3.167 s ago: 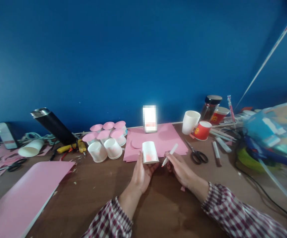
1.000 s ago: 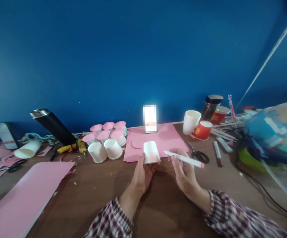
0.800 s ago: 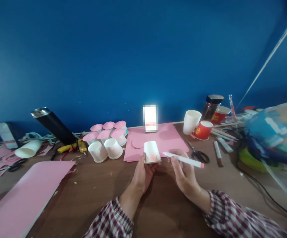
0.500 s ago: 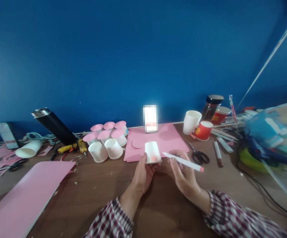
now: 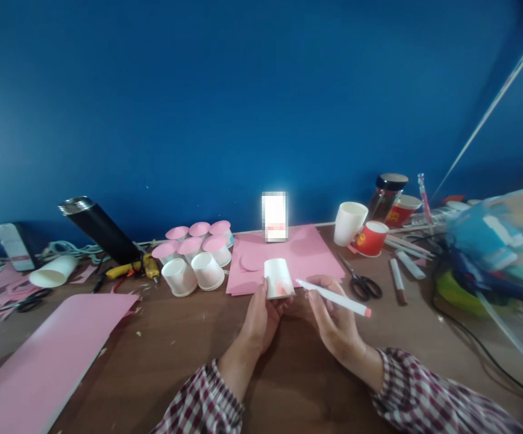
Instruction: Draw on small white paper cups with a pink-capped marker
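A small white paper cup (image 5: 276,274) with a faint orange-pink mark on its side is held by my left hand (image 5: 259,319), fingers wrapped round its lower left. My right hand (image 5: 337,319) grips a white marker (image 5: 338,298) with an orange-red end pointing right; its tip is close to the cup but apart from it. Pink paper sheets (image 5: 306,253) lie behind the cup, with a pink paper disc (image 5: 251,261) on top. To the left stand two plain white paper cups (image 5: 207,271) in front of several cups topped with pink discs (image 5: 190,244).
A bright phone-like screen (image 5: 274,216) stands behind the paper. At right are scissors (image 5: 365,286), markers (image 5: 397,274), a red cup (image 5: 371,238) and a white cup (image 5: 350,223). At left, a black flask (image 5: 101,232), a yellow glue gun (image 5: 130,269) and a large pink sheet (image 5: 49,361).
Almost nothing differs. Both hands keep their hold on the cup and the marker, and the whole view has shifted very slightly.
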`<action>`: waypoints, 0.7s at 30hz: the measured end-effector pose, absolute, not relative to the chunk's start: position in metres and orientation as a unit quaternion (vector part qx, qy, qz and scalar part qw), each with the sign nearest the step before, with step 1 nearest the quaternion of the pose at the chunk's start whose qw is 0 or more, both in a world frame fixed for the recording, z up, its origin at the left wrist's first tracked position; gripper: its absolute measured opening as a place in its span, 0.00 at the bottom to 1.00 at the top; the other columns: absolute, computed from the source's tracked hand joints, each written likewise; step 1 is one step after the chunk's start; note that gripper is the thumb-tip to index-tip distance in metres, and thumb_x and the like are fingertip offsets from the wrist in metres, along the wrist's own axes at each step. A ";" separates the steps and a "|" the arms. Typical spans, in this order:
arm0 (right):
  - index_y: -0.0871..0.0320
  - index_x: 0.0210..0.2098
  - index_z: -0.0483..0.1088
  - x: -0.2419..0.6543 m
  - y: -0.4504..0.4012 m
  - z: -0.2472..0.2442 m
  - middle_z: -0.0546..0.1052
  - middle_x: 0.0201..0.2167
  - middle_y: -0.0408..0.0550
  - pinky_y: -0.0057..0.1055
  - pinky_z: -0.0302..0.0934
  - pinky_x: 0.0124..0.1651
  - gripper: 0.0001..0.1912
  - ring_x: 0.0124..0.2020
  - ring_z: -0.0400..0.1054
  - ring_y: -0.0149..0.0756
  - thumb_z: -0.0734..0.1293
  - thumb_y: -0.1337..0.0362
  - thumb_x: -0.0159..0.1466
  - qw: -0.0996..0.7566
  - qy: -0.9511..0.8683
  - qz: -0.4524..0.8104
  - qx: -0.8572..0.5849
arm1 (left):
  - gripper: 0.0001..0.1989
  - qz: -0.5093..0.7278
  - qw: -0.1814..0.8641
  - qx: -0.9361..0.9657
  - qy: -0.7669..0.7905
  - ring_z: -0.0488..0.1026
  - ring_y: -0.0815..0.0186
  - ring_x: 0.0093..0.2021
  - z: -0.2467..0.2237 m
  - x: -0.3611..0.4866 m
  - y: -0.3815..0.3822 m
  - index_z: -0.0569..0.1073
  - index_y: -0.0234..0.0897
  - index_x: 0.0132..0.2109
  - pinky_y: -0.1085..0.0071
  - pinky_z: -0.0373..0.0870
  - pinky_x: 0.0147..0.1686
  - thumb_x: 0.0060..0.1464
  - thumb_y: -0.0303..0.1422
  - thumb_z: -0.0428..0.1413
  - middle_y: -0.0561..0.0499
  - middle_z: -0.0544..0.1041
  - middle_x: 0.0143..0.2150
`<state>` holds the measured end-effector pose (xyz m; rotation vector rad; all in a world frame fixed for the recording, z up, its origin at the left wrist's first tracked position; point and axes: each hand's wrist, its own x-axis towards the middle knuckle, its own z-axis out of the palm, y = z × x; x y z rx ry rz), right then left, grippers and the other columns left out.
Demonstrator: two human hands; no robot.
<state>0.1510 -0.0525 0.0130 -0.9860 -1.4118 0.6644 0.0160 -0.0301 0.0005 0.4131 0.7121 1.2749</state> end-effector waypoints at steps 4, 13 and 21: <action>0.55 0.41 0.65 0.151 -0.052 0.014 0.72 0.33 0.46 0.29 0.66 0.36 0.05 0.32 0.68 0.34 0.61 0.63 0.66 0.596 -0.616 0.276 -0.436 | 0.19 0.580 0.721 0.192 0.326 0.73 0.63 0.40 0.001 0.016 -0.031 0.73 0.31 0.46 0.67 0.68 0.42 0.56 0.43 0.53 0.42 0.77 0.42; 0.56 0.41 0.65 0.150 -0.053 0.013 0.72 0.34 0.47 0.30 0.66 0.36 0.06 0.33 0.69 0.34 0.61 0.61 0.66 0.602 -0.609 0.297 -0.423 | 0.22 0.584 0.707 0.220 0.331 0.73 0.62 0.40 0.001 0.016 -0.031 0.73 0.29 0.45 0.65 0.69 0.43 0.56 0.45 0.52 0.41 0.77 0.41; 0.55 0.39 0.67 0.153 -0.056 0.017 0.74 0.34 0.49 0.32 0.68 0.38 0.06 0.36 0.70 0.37 0.62 0.60 0.66 0.573 -0.648 0.276 -0.419 | 0.24 0.587 0.704 0.238 0.322 0.73 0.61 0.41 -0.001 0.017 -0.033 0.73 0.29 0.47 0.64 0.68 0.45 0.54 0.47 0.53 0.40 0.77 0.42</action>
